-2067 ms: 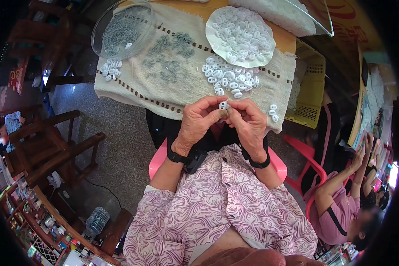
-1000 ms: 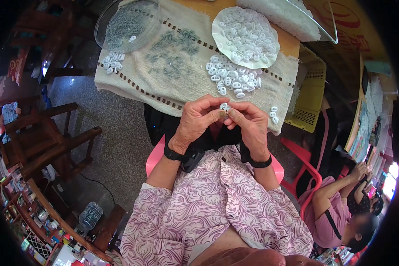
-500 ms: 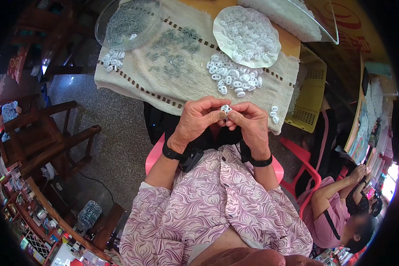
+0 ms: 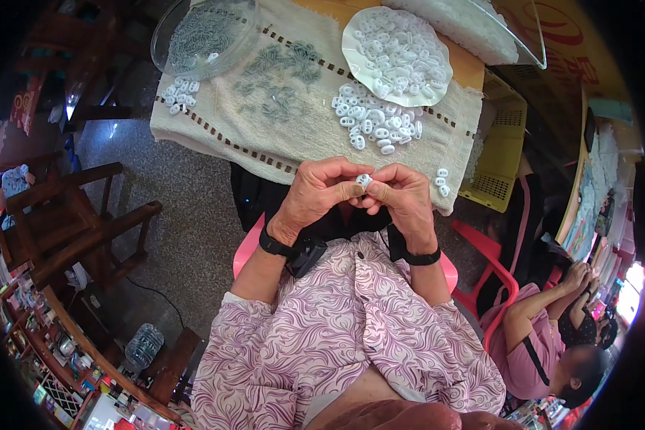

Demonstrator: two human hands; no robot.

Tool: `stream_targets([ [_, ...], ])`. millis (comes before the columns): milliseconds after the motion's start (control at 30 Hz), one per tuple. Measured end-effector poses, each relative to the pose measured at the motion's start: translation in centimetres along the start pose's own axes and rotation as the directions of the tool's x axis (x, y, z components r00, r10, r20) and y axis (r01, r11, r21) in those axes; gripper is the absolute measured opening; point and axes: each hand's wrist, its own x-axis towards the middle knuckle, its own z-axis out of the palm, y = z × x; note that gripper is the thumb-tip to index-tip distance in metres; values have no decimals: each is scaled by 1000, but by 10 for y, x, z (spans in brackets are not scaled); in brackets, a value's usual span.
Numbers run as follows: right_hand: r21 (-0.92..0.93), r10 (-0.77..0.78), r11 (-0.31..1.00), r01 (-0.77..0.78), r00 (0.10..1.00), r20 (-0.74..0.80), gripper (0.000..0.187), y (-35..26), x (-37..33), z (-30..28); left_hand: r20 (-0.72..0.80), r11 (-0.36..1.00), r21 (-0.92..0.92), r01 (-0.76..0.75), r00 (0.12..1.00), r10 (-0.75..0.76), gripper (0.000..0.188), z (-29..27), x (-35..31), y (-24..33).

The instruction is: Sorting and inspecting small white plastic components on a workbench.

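My left hand (image 4: 315, 192) and my right hand (image 4: 405, 197) meet just past the near edge of the cloth-covered table. Between their pinched thumbs and fingertips is a small white oval plastic piece (image 4: 363, 179) with two dark holes, resembling a cord lock. Beyond the fingers, a loose heap of similar white two-hole pieces (image 4: 369, 116) lies on the cloth. More white pieces fill a pale scalloped plate (image 4: 443, 89). To the right, a short row of white pieces (image 4: 441, 182) lies near the cloth's edge.
Small grey-green coil-like parts (image 4: 272, 84) lie scattered on the beige cloth (image 4: 222, 132). A clear round tray (image 4: 158, 54) holds more. White pieces (image 4: 180, 94) sit near its rim. A yellow crate (image 4: 496, 165) stands right of the table. Another person (image 4: 534, 337) sits at the right.
The white piece has turned slightly between my fingertips, and its two-hole face shows more clearly. Both hands stay in nearly the same place.
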Motion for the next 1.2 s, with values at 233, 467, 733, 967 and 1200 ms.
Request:
stream_targets([
  [233,5,-19,1000,19,1000,10,8,1,2,-4,-24,1000,-28,-1,1000,0,25,4,1,-7],
  [467,13,-83,997,82,996,23,11,1,2,-4,-59,989,-149,-21,998,13,28,14,3,-8],
  [733,-85,-120,989,122,993,19,14,0,1,0,-98,983,-181,-38,995,20,24,20,1,-3],
  [967,-117,-129,985,126,991,-18,17,1,-1,2,-214,995,-95,-13,977,-8,28,13,0,14],
  [1200,-75,-176,982,172,984,-40,18,4,-6,-7,-278,994,5,-105,955,102,31,-12,49,67],
])
